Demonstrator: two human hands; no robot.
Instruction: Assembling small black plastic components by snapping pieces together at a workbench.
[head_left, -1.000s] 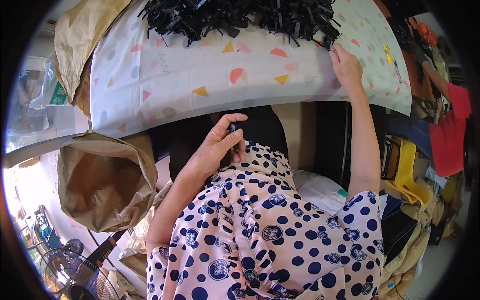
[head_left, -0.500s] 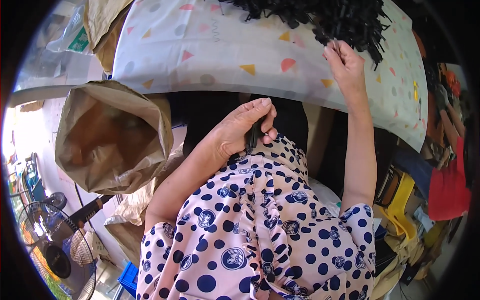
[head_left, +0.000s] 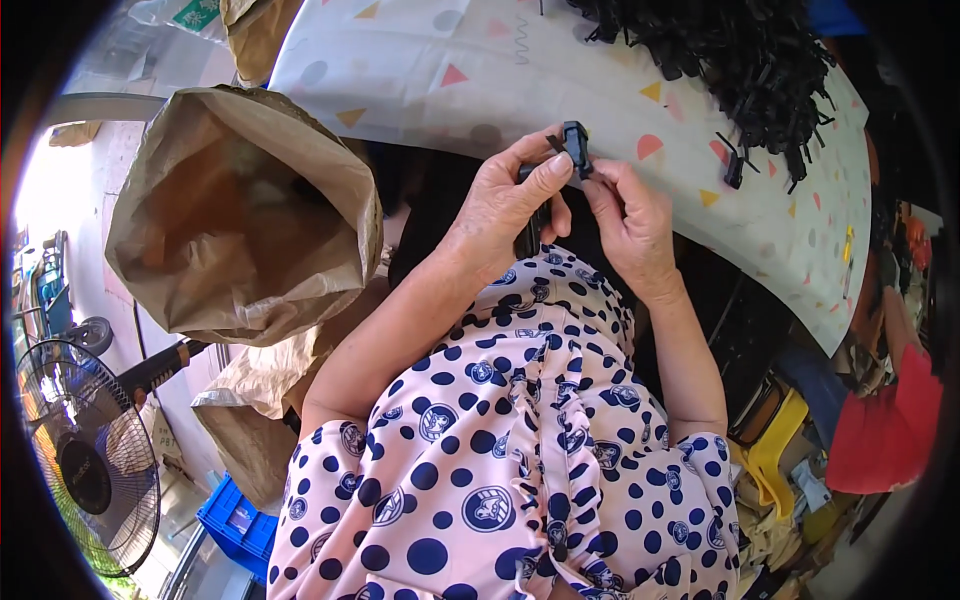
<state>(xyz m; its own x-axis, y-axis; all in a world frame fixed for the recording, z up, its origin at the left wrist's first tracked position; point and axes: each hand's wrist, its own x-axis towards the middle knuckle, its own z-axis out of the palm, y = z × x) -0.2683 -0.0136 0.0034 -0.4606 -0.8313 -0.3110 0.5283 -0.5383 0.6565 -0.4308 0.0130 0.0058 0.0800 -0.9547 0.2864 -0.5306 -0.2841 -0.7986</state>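
A small black plastic part (head_left: 574,148) sits pinched between both my hands at the near edge of the table (head_left: 440,80). My left hand (head_left: 505,205) grips it from the left with thumb and fingers, and also seems to hold a dark piece lower down. My right hand (head_left: 628,222) grips the part from the right. A large heap of black plastic parts (head_left: 730,55) lies on the table's patterned cloth, up and to the right of my hands. A few loose black parts (head_left: 735,168) lie near the heap's edge.
An open brown paper sack (head_left: 240,215) stands at my left beside the table. A standing fan (head_left: 85,460) and a blue crate (head_left: 240,520) are on the floor at lower left. Yellow and red items (head_left: 880,420) crowd the right side.
My right hand came back from the heap of black parts to the table edge. My left hand rose from my lap, and both now meet on one small black part.
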